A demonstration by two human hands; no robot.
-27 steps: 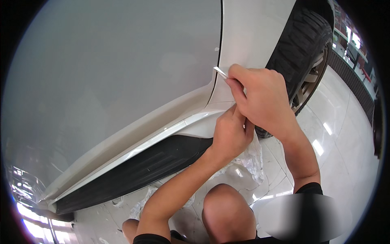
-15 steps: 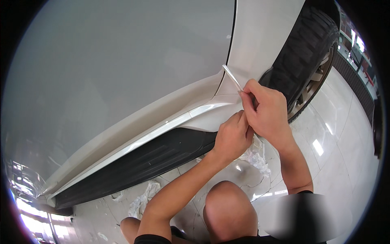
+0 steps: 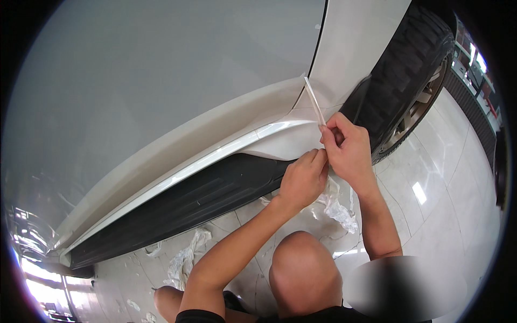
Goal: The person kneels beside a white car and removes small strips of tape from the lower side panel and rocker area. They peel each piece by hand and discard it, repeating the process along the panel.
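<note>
A narrow whitish strip of film (image 3: pixel 314 98) stretches from the lower corner of the car door (image 3: pixel 215 64) down to my right hand (image 3: pixel 347 148). Thumb and forefinger of that hand pinch its lower end. Just below and to the left, my left hand (image 3: pixel 304 180) is closed, its fingertips close to the right hand. What lies between the left fingers, if anything, is hidden. Both hands are in front of the pale rear end of the sill (image 3: pixel 280 142), ahead of the wheel.
A black running board (image 3: pixel 177 215) runs along the car's lower side. The tyre (image 3: pixel 401 81) stands to the right of my hands. Crumpled clear film (image 3: pixel 339 210) lies on the glossy tiled floor (image 3: pixel 436 177), with more crumpled film (image 3: pixel 186 258) at the lower left. My bent knee (image 3: pixel 305 269) is below.
The view has shifted a little. Both hands are slightly lower on the car, and the strip hangs steeper, its upper end at the door's lower corner.
</note>
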